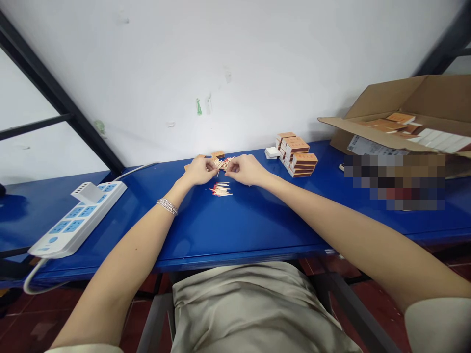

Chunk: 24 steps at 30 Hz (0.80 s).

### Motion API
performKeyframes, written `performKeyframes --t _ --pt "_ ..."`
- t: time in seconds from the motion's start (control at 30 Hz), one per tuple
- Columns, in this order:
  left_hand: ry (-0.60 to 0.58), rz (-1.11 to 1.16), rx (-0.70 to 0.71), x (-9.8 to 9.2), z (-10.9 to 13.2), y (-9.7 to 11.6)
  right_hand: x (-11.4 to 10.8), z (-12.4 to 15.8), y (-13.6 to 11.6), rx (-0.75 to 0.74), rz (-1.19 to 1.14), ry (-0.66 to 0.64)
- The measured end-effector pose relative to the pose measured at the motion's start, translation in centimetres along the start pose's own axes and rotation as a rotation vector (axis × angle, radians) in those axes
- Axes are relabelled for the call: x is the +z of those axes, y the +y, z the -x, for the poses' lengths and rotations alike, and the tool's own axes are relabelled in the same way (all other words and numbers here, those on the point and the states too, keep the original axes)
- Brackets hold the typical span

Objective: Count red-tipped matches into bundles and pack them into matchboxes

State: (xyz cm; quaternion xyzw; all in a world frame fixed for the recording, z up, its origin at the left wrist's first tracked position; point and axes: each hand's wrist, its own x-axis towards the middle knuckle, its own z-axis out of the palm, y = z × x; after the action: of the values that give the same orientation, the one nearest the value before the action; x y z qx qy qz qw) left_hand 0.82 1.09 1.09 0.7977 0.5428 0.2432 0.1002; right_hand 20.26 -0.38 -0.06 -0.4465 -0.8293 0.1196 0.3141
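A loose pile of matches [222, 163] lies on the blue table between my two hands. My left hand [200, 170] is at the pile's left side, fingers curled and pinched at the matches. On the right side, the fingers of my right hand [247, 169] are bent together in a pinch; what they hold, if anything, is too small to make out. Nearer to me lies a smaller group of matches [221, 189], roughly side by side, red heads to the left. Just behind the pile sits an orange-brown matchbox [218, 154], with another partly hidden by my left hand.
Stacked matchboxes [296, 152] stand right of my hands, beside small white box trays [272, 153]. An open carton [362, 132] holding more matchboxes is at the far right, near a blurred-out patch. A white power strip [79, 218] with its cable lies left. A white wall [235, 73] rises behind.
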Motion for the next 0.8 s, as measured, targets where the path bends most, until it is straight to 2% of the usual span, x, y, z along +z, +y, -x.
performKeyframes --t 0.13,0.23,0.43,0.5,0.63,0.8 --pt "-0.074 -0.141 -0.03 0.6 -0.2 -0.6 0.1 0.3 -0.3 -0.102 0.096 -0.132" --pt "-0.104 -0.187 -0.042 0.6 -0.3 -0.5 0.1 0.5 -0.7 -0.123 0.117 -0.194" --pt "-0.142 -0.229 -0.02 0.1 -0.2 -0.6 -0.3 0.6 -0.3 -0.101 0.12 -0.209" --pt "-0.143 -0.168 -0.013 0.1 -0.2 -0.4 -0.3 0.4 0.0 -0.082 0.138 -0.173" --pt "-0.133 0.093 -0.037 0.1 0.0 0.6 -0.2 0.3 0.2 0.002 0.171 -0.071" --pt "-0.184 0.368 -0.098 -0.1 0.5 2.1 0.2 0.4 0.1 0.042 -0.048 0.043"
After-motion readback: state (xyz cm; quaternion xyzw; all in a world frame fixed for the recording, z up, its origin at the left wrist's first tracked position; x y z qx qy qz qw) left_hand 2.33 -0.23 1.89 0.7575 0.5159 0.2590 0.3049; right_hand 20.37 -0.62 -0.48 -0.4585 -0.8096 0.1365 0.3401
